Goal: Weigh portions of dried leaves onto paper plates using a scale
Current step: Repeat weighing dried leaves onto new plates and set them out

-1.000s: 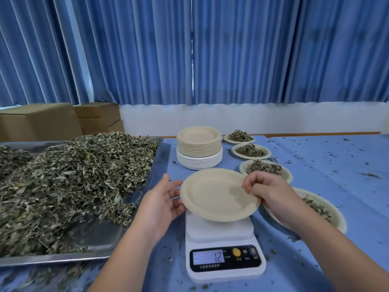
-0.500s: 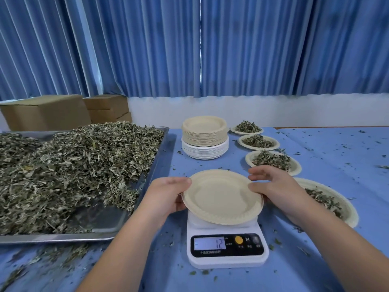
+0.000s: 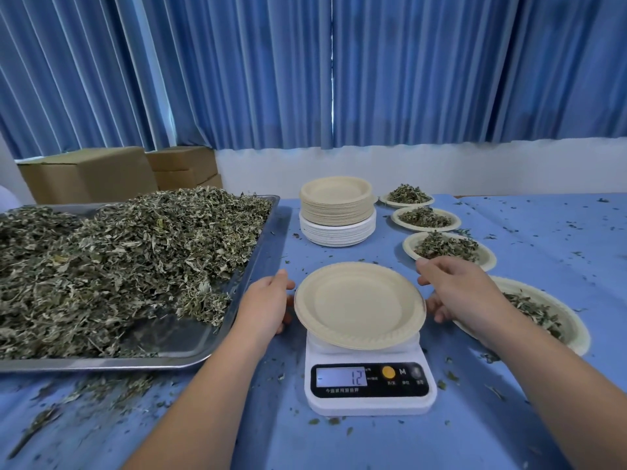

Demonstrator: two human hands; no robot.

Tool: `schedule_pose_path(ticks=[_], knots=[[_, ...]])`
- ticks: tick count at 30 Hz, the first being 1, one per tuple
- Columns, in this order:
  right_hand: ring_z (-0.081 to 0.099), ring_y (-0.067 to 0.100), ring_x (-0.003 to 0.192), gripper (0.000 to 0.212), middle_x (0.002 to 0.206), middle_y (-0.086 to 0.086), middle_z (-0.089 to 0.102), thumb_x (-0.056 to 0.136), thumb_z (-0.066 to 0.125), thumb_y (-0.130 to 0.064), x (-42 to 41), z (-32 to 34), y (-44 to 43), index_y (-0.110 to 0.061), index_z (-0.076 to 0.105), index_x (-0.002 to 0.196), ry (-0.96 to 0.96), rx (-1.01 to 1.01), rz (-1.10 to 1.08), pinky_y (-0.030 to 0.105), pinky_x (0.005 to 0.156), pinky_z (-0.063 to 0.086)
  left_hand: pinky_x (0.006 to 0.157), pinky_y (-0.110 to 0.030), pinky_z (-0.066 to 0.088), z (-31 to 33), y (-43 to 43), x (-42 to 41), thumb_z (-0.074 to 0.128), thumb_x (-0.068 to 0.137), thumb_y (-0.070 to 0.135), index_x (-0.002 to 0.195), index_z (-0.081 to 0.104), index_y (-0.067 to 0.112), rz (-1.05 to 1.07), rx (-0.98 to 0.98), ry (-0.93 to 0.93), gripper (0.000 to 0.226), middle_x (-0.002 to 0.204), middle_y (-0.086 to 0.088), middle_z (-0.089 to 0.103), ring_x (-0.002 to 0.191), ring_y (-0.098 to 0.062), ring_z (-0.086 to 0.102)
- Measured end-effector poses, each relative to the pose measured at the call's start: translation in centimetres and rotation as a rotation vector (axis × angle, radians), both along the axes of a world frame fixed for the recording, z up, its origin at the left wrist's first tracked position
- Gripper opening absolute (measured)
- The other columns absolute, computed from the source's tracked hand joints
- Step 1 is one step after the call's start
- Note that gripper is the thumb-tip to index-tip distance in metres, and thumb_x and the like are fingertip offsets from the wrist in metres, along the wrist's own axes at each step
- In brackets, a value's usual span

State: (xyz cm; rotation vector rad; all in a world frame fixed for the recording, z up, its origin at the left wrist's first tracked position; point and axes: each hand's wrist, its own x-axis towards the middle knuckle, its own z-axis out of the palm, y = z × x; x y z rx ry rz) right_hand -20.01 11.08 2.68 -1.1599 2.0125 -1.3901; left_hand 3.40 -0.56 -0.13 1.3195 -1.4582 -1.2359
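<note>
Empty paper plate (image 3: 359, 305) sat on scale (image 3: 369, 398) near front edge of table (image 3: 543, 225), display (image 3: 341, 377) unobstructed. Our left hand (image 3: 268, 305) and right hand (image 3: 464, 293) flanked it, fingers loose, gripping nothing; we judged this steadying. Dried leaves (image 3: 118, 259) heaped at left edge.

Single head-worn wide-angle view, facing forward and down across the table (image 3: 543, 225) toward the curtains (image 3: 407, 79); scale (image 3: 369, 379) close below.
</note>
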Motion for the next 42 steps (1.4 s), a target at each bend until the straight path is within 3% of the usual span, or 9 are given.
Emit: schedule_pose_path(ticks=[5, 8, 16, 23, 27, 32, 38, 40, 42], knots=[[0.057, 0.023, 0.045, 0.036, 0.086, 0.015, 0.07, 0.095, 0.052, -0.042, 0.1, -0.1, 0.0, -0.009, 0.064, 0.09, 0.031, -0.005, -0.011, 0.049, 0.07, 0.054, 0.036, -0.018, 0.032, 0.1, 0.1, -0.1, 0.039, 0.101, 0.04, 0.095, 0.063, 0.019, 0.0, -0.007, -0.009, 0.032, 0.072, -0.003, 0.064, 0.043, -0.014, 0.046], [0.058, 0.022, 0.043, 0.038, 0.086, 0.012, 0.07, 0.096, 0.05, -0.043, 0.0, -0.2, 0.0, -0.008, 0.064, 0.09, 0.049, -0.007, -0.01, 0.045, 0.067, 0.054, 0.04, -0.022, 0.036, 0.1, 0.2, -0.1, 0.038, 0.101, 0.041, 0.098, 0.063, 0.021, -0.01, -0.051, -0.043, 0.033, 0.082, -0.004, 0.067, 0.053, -0.018, 0.052], [0.059, 0.02, 0.042, 0.037, 0.086, 0.007, 0.07, 0.097, 0.05, -0.042, -0.2, -0.2, -0.1, -0.009, 0.064, 0.091, 0.052, -0.013, -0.013, 0.03, 0.051, 0.048, 0.046, -0.026, 0.036, 0.2, 0.5, -0.3, 0.035, 0.101, 0.043, 0.097, 0.056, 0.025, -0.011, -0.115, -0.038, 0.028, 0.09, -0.001, 0.06, 0.059, -0.018, 0.051], [0.059, 0.022, 0.043, 0.035, 0.083, 0.012, 0.069, 0.097, 0.049, -0.041, 0.1, 0.1, 0.1, -0.009, 0.063, 0.091, 0.072, -0.011, -0.014, 0.035, 0.056, 0.052, 0.065, -0.034, 0.042, 0.3, 0.8, -0.5, 0.039, 0.099, 0.048, 0.088, 0.055, 0.031, 0.005, -0.204, -0.068, 0.026, 0.088, 0.003, 0.062, 0.07, -0.019, 0.055], [0.057, 0.019, 0.038, 0.034, 0.075, 0.01, 0.068, 0.096, 0.052, -0.042, 0.0, 0.3, 0.3, -0.011, 0.062, 0.088, 0.091, 0.009, -0.011, 0.029, 0.047, 0.046, 0.064, -0.033, 0.04, 0.3, 1.0, -0.5, 0.038, 0.099, 0.048, 0.089, 0.057, 0.029, 0.01, -0.223, -0.086, 0.028, 0.088, 0.003, 0.062, 0.073, -0.016, 0.055], [0.049, 0.019, 0.038, 0.035, 0.056, 0.006, 0.057, 0.094, 0.057, -0.036, -0.9, 1.2, 1.0, -0.004, 0.059, 0.08, -0.057, 0.042, 0.001, 0.025, 0.037, 0.037, 0.07, -0.037, 0.039, 0.2, 0.8, -0.5, 0.036, 0.101, 0.045, 0.09, 0.056, 0.024, 0.015, -0.185, -0.049, 0.031, 0.09, -0.005, 0.06, 0.073, -0.024, 0.052], [0.041, 0.018, 0.03, 0.027, 0.049, 0.013, 0.05, 0.09, 0.053, -0.013, -1.9, 3.1, 3.6, 0.0, 0.058, 0.068, -0.136, 0.437, 0.405, 0.017, 0.029, 0.027, 0.078, -0.042, 0.044, 0.0, 0.7, -0.7, 0.035, 0.102, 0.045, 0.108, 0.062, 0.02, -0.002, -0.2, -0.096, 0.037, 0.097, -0.003, 0.063, 0.079, -0.024, 0.051], [0.044, 0.016, 0.028, 0.028, 0.048, 0.012, 0.051, 0.091, 0.05, -0.009, -2.0, 3.5, 4.6, 0.001, 0.061, 0.067, -0.138, 0.614, 0.577, 0.014, 0.029, 0.028, 0.084, -0.046, 0.047, 0.0, 0.6, -0.8, 0.035, 0.102, 0.044, 0.102, 0.065, 0.02, 0.001, -0.194, -0.103, 0.039, 0.099, -0.003, 0.065, 0.081, -0.024, 0.052], [0.049, 0.015, 0.03, 0.033, 0.048, 0.01, 0.053, 0.093, 0.05, -0.013, -1.6, 3.6, 5.1, -0.001, 0.065, 0.067, -0.118, 0.747, 0.715, 0.014, 0.028, 0.03, 0.075, -0.041, 0.044, -0.1, 0.6, -0.8, 0.038, 0.1, 0.045, 0.089, 0.066, 0.019, 0.008, -0.193, -0.093, 0.039, 0.088, -0.002, 0.066, 0.075, -0.022, 0.053]])
